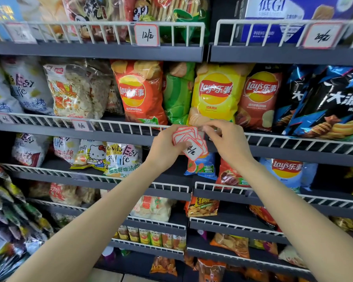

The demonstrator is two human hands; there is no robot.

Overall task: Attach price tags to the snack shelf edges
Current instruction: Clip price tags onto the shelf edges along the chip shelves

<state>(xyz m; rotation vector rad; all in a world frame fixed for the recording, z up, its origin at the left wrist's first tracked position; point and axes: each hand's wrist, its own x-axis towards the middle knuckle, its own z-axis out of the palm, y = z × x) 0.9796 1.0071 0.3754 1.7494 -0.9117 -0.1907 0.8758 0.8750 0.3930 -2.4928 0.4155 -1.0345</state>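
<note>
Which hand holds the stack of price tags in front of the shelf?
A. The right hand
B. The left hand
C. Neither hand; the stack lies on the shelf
B. The left hand grips the fanned stack of price tags, while the right hand only reaches to its top edge.

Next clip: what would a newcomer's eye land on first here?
Two bare forearms reach to mid-frame, where the left hand holds a fan of red-bordered price tags and the right hand pinches at its top edge. Behind them, a bright yellow Lay's bag stands on the wire-railed shelf.
</note>
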